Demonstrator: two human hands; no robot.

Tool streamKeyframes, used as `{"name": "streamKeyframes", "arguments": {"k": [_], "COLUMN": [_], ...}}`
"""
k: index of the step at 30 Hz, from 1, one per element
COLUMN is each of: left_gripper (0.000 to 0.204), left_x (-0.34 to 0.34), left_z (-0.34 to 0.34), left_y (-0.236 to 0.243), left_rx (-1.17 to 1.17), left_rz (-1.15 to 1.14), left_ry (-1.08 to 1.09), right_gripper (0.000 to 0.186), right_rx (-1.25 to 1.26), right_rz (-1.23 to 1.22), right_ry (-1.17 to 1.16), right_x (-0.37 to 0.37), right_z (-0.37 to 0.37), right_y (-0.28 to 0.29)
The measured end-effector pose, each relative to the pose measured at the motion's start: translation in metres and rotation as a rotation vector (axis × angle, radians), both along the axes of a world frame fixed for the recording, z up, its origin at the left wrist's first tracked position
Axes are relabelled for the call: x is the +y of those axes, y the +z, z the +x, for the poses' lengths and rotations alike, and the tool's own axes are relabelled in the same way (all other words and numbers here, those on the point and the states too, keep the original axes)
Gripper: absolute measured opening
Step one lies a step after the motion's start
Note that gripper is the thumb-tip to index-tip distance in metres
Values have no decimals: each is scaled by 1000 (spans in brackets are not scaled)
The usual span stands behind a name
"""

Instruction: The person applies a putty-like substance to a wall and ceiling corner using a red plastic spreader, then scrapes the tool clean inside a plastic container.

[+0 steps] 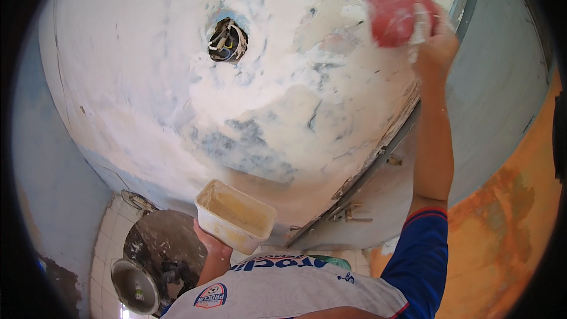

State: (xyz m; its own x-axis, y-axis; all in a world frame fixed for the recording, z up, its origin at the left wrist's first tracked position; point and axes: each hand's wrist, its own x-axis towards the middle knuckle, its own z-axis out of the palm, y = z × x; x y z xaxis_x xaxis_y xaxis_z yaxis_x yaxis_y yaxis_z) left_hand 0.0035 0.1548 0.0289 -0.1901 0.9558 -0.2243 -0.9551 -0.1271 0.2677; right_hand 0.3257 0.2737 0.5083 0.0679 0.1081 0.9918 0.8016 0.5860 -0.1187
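My right hand [435,41] is raised at the upper right, gripping a red, white-smeared flat spreader [390,9] against or very close to the patchy white plastered wall [313,100]. My left hand [211,239], low in the view, holds a pale rectangular plastic tub [233,215] with cream-coloured residue or paste inside. In the wall's upper middle is a round hole [227,40] with loose wires in it. Rough, chipped plaster runs along the wall's right edge, beside a grey frame.
A grey door [372,189] with a handle [354,215] stands to the right, beside an orange, stained wall [502,230]. Below left, a dark round surface [156,236] and a grey bucket or basin [134,283] are on the tiled floor [103,242]. A bluish wall [47,171] borders the left.
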Motion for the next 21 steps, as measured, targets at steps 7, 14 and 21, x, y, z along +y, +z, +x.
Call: {"name": "streamKeyframes", "arguments": {"k": [7, 14, 21], "left_gripper": [72, 71, 72], "left_x": [-17, -32, -46], "left_z": [-12, -16, -20], "left_y": [-14, -20, -25], "left_rx": [22, -27, -33], "left_rz": [62, 26, 36], "left_ry": [0, -16, -37], "right_gripper": [33, 37, 32], "right_rx": [-203, 161, -8], "right_rz": [-373, 68, -20], "right_ry": [282, 512, 2], "right_x": [1, 1, -9], "right_z": [-14, 0, -20], "right_y": [-16, 14, 2]}}
